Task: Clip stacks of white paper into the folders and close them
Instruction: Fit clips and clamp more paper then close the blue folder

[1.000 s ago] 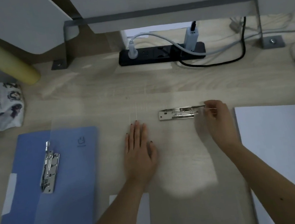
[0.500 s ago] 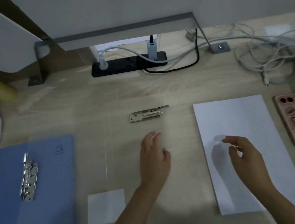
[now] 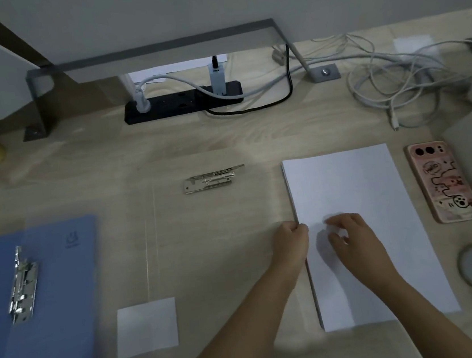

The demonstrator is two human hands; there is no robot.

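Head view: both hands' grips pinch the paper stack [image 3: 349, 194], phone [image 3: 443, 181] just beside.

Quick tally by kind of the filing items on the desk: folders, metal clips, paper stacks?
Folders: 2, the blue folder and the clear folder
Metal clips: 2, the left clip and the centre clip
Paper stacks: 1, the white paper stack
Total: 5
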